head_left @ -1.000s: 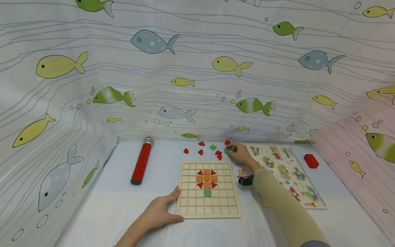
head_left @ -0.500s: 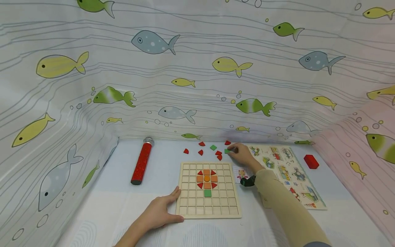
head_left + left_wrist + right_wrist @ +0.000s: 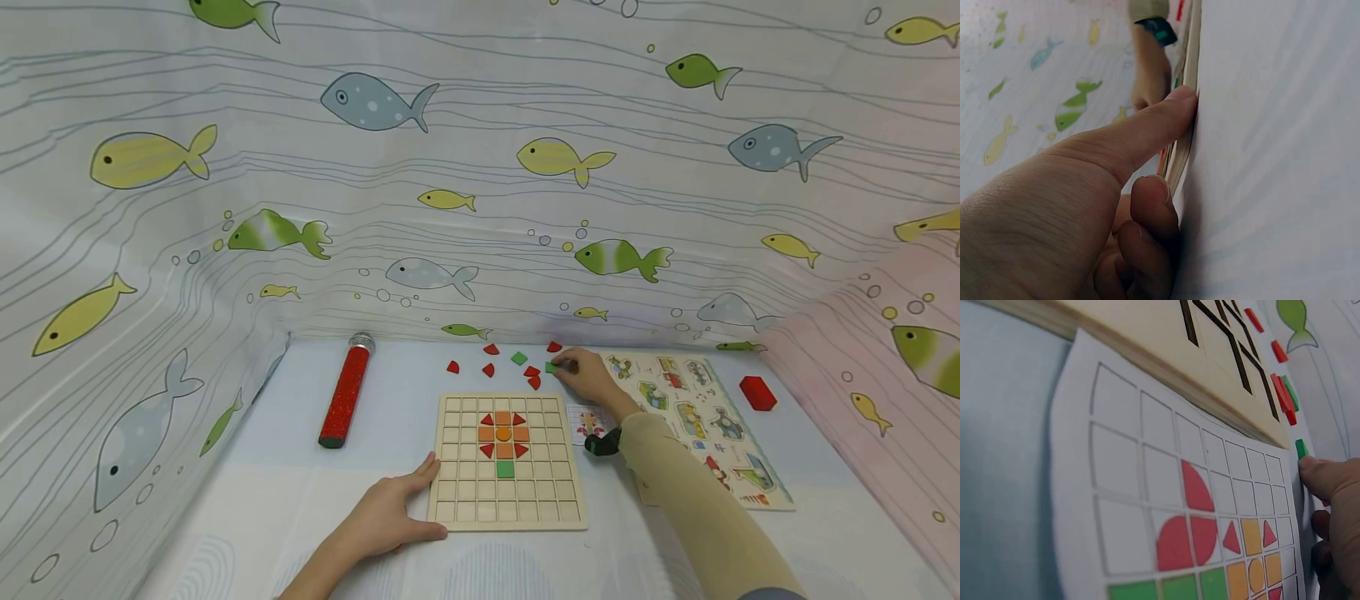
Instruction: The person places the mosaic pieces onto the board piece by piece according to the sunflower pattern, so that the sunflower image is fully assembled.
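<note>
My left hand [image 3: 386, 510] steadies the near-left corner of a wooden grid board [image 3: 457, 505]. Its straight thumb [image 3: 1154, 128] touches the board's edge; the other fingers bend in below. On the board lie a green square tile [image 3: 506, 469], orange squares, an orange disc [image 3: 503, 433] and red triangles. Beyond the board, my right hand [image 3: 590, 377] pinches another green square tile [image 3: 551, 367] between thumb and index finger, low at the tabletop. Beside it lie several red quarter-circle tiles [image 3: 534, 382] and a loose green square [image 3: 519, 358].
A printed pattern card [image 3: 1129, 462] lies against the board's right side, under my right wrist. Farther right are a picture puzzle board [image 3: 705, 400] and a red block [image 3: 757, 393]. A glittery red tube [image 3: 345, 396] lies at left. A fish-patterned sheet [image 3: 480, 167] rises behind.
</note>
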Demonstrator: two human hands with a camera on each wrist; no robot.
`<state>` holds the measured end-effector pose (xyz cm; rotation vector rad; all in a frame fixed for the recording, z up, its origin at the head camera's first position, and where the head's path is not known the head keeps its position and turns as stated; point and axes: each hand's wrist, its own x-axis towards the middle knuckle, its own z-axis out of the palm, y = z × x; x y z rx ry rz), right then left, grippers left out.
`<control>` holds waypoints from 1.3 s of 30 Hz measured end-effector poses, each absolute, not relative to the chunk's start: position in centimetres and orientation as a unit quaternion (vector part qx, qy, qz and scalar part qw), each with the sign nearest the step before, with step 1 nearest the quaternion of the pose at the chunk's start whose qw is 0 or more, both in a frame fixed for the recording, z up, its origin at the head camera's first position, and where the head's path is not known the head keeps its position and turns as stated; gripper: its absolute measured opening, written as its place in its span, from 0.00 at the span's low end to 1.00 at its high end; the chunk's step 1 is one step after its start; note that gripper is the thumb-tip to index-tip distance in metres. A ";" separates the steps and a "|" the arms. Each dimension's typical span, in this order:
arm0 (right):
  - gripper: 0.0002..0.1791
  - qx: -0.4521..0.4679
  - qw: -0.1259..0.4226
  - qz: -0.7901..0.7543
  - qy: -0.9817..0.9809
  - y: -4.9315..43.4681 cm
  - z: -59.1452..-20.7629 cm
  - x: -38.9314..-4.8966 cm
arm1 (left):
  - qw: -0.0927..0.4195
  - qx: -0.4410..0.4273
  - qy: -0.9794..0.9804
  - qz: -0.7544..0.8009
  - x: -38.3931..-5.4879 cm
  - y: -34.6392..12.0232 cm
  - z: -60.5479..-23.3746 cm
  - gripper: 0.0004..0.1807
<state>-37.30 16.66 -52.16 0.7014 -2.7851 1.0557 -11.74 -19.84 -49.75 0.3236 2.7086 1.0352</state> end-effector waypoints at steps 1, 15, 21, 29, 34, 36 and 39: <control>0.11 0.230 0.043 0.343 -0.910 16.7 -52.2 -37.3 | 0.112 0.110 0.922 0.353 -11.7 -19.8 -49.7 0.56; 0.11 0.237 0.064 0.362 -0.899 16.7 -51.6 -36.3 | 0.113 0.111 0.921 0.357 -11.8 -19.8 -49.6 0.56; 0.10 0.251 0.100 0.381 -0.884 16.2 -50.7 -33.7 | 0.111 0.114 0.922 0.354 -11.9 -19.9 -49.7 0.56; 0.10 0.273 0.135 0.410 -0.860 14.5 -49.7 -28.0 | 0.115 0.112 0.921 0.356 -11.9 -19.9 -49.8 0.56; 0.10 0.277 0.131 0.425 -0.852 13.9 -49.5 -24.9 | 0.120 0.107 0.920 0.358 -11.9 -19.8 -49.7 0.56; 0.11 0.284 0.131 0.430 -0.847 13.8 -49.5 -23.7 | 0.122 0.106 0.919 0.359 -11.9 -19.8 -49.6 0.56; 0.11 0.299 0.135 0.437 -0.837 13.6 -49.5 -22.0 | 0.125 0.102 0.919 0.359 -11.9 -19.7 -49.6 0.56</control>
